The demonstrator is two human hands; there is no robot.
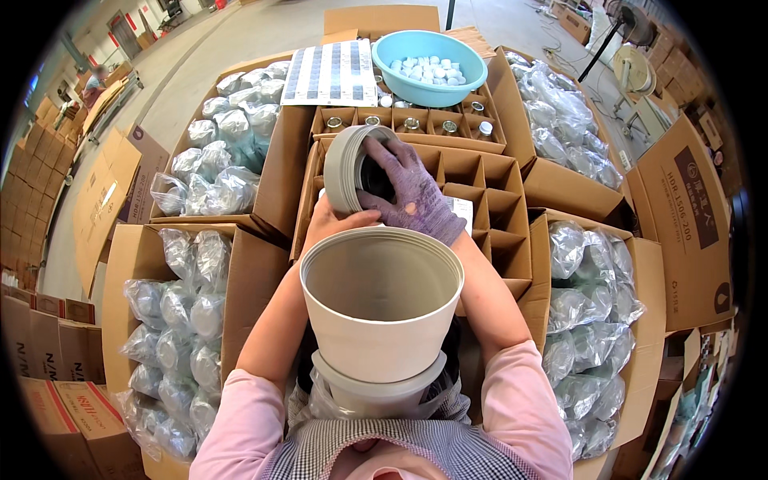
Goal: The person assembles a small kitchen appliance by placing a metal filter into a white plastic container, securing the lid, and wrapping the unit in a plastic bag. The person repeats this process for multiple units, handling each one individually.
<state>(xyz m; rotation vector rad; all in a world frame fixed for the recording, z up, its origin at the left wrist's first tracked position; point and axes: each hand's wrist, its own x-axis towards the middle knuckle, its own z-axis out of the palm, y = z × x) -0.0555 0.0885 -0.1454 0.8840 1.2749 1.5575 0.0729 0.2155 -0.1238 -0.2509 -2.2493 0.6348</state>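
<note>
My right hand (418, 192), in a purple knit glove, has its fingers hooked into a round grey ridged lid (344, 170), tilted on its side. Something dark shows inside it. My bare left hand (330, 228) grips the lid's lower outer edge, its fingertips partly hidden. Below my hands, between my forearms, stands an off-white plastic tub (376, 344) with a threaded rim and nothing visible inside. It rests on a wider grey base (376, 392) near my lap. Behind the lid is a cardboard box with dividers (504, 168), its visible cells unfilled.
Open cartons of plastic-wrapped glassware stand left (240, 256) and right (648, 280). Ahead, a divided carton holds jars (411, 125). On it sit a light-blue basin (472, 80) of small white pieces and a label sheet (330, 72). A person (94, 86) is far left.
</note>
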